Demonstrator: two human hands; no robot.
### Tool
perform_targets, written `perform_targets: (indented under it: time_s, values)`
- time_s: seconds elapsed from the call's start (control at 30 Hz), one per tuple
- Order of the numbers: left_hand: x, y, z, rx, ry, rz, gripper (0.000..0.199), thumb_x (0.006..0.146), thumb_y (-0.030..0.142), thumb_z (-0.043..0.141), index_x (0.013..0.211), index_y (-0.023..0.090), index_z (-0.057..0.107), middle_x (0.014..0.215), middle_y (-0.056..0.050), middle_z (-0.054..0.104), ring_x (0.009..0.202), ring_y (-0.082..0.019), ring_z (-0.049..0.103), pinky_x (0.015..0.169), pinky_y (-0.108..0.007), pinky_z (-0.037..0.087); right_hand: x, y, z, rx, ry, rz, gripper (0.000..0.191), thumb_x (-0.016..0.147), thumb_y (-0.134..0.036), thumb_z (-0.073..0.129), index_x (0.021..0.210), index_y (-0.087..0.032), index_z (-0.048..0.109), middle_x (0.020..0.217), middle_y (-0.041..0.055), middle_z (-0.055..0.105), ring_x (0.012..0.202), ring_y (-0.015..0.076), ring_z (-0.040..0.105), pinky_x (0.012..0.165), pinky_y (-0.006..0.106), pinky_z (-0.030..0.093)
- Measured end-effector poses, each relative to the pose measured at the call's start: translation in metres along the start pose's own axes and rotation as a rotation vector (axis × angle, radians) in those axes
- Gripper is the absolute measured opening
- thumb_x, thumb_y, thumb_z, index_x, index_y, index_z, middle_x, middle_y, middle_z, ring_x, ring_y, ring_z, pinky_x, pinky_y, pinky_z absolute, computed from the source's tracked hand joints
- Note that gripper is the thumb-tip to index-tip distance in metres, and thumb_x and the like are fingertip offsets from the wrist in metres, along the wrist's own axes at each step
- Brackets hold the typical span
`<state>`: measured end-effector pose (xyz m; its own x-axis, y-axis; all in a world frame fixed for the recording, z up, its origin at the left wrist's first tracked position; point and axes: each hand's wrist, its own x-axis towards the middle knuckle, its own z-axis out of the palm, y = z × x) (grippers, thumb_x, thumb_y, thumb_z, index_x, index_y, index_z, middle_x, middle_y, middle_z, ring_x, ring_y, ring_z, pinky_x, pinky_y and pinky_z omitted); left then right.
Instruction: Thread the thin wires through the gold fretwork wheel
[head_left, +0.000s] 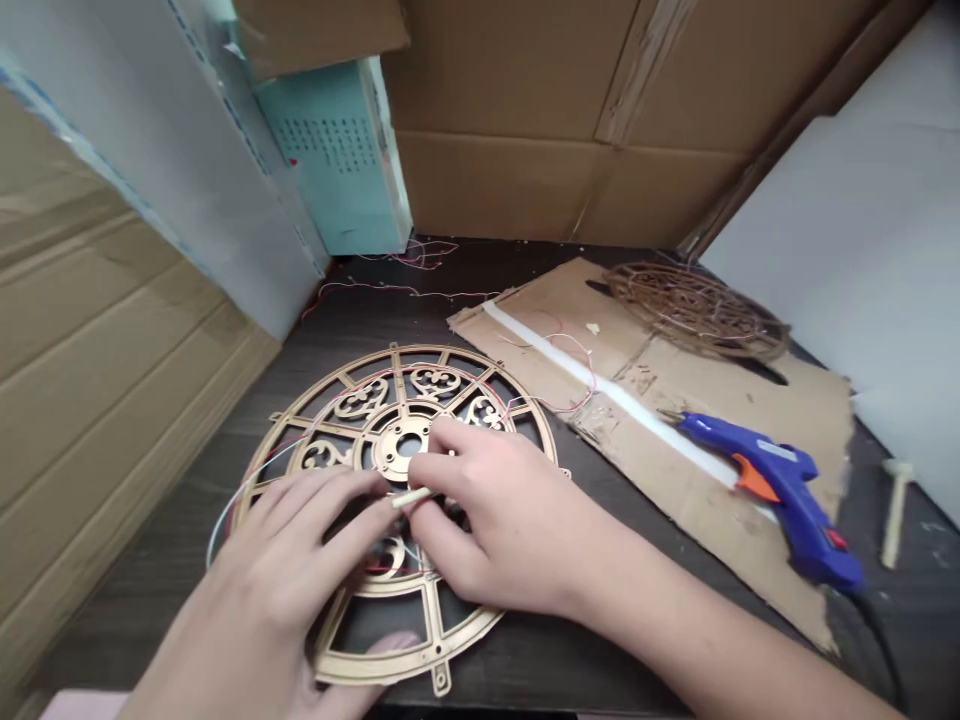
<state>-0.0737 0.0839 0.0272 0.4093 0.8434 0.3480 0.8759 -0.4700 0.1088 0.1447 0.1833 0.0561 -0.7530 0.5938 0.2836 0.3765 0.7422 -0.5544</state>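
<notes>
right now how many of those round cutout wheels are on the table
2: a gold wheel under both hands at front left, and a brown wheel on the cardboard sheet at back right. None seems hidden.

**crafty_kim:** What kind of place is this? Looks like a makeshift craft corner to me.

**gluegun_dan:** Yep, a hobby workbench. The dark wood-grain tabletop [525,660] is walled in by big brown cardboard boxes [525,120] along its back and left edges. A blue hot glue gun with an orange trigger [780,490] lies on a flattened scrap of cardboard [675,380] toward the right edge. Thin red wire [405,290] trails near the back, and a brown laser-cut fretwork disc [697,310] sits in the far right corner.
</notes>
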Motion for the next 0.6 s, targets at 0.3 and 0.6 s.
perform_targets:
  time_s: [0.3, 0.6]
  values:
    - [0.01, 0.015, -0.008, -0.025, -0.008, -0.068, 0.058, 0.083, 0.043, 0.067, 0.137, 0.027, 0.052, 0.141, -0.007, 0.057, 0.13, -0.029, 0.05, 0.112, -0.042, 0.035, 0.0, -0.001, -0.001, -0.065, -0.017, -0.011, 0.016, 0.093, -0.024, 0.051, 0.082, -0.017, 0.06, 0.088, 0.0023, 0.055, 0.074, 0.015, 0.049, 0.062, 0.031, 0.032]
    - [0.007, 0.012, -0.006, -0.024, -0.014, -0.052, 0.066, 0.075, 0.038, 0.069, 0.138, 0.025, 0.053, 0.143, -0.007, 0.057, 0.132, -0.032, 0.051, 0.113, -0.046, 0.035, -0.001, 0.0, 0.002, -0.182, -0.062, -0.084, 0.02, 0.098, -0.028, 0.047, 0.092, -0.017, 0.063, 0.087, 0.0042, 0.059, 0.076, 0.0182, 0.053, 0.064, 0.033, 0.037]
